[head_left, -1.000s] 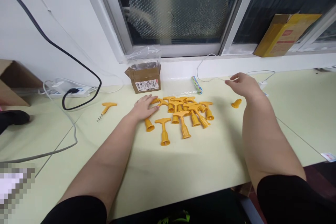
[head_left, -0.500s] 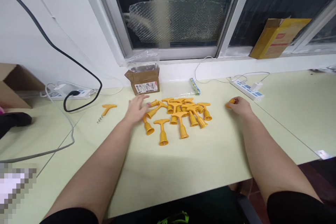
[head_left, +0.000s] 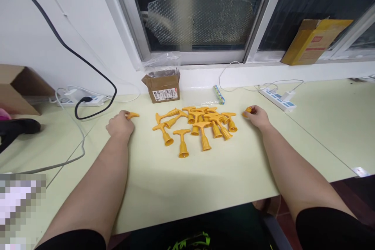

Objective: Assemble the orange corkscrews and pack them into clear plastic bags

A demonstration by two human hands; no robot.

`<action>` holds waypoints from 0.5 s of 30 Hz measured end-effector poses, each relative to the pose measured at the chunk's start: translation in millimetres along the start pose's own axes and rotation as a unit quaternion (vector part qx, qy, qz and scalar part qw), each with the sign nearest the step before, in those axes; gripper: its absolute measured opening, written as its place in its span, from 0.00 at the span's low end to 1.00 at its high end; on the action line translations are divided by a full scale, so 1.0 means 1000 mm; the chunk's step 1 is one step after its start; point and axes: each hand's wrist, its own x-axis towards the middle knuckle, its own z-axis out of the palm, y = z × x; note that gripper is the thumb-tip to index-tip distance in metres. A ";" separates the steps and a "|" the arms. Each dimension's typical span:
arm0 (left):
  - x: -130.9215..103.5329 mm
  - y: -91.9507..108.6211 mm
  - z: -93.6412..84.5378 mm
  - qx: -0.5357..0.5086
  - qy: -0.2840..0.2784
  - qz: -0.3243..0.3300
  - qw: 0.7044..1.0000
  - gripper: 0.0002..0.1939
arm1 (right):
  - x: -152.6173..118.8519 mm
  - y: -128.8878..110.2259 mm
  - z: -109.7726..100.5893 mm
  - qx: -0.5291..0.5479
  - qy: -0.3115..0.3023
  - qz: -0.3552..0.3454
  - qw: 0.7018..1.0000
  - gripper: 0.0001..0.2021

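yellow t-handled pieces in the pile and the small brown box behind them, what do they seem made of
Yellow T-handled, bell-ended pieces: probably moulded plastic, smooth with a slight sheen, judging by the uniform colour and ribbed bodies.
Small brown open-topped box: likely cardboard, matt, judging by its thin outturned flap; its white rectangular label looks like paper.

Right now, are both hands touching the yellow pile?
No: left hand grips a yellow handle left of the pile, right hand a small yellow piece right of it.

Single head-worn view, close above table [head_left: 205, 183], facing forward and down toward window [head_left: 205, 19].
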 end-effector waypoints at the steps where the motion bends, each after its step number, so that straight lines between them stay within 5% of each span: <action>1: 0.002 0.002 0.004 0.016 0.019 -0.023 0.999 0.17 | -0.002 -0.002 0.001 0.000 -0.004 -0.004 1.000 0.18; 5: 0.004 0.024 0.014 0.040 0.041 -0.026 0.998 0.30 | -0.007 -0.006 0.002 0.012 -0.007 -0.003 1.000 0.18; 9: -0.007 0.058 0.006 -0.183 0.042 0.000 0.982 0.35 | -0.008 -0.014 -0.001 0.030 0.033 0.015 0.999 0.18; 13: -0.027 0.091 -0.006 -0.490 -0.035 -0.051 0.869 0.25 | -0.019 -0.047 0.006 -0.007 0.091 -0.055 0.994 0.18; 15: -0.040 0.105 -0.008 -0.556 -0.076 -0.073 0.824 0.19 | -0.036 -0.075 0.014 0.032 0.052 -0.102 0.993 0.21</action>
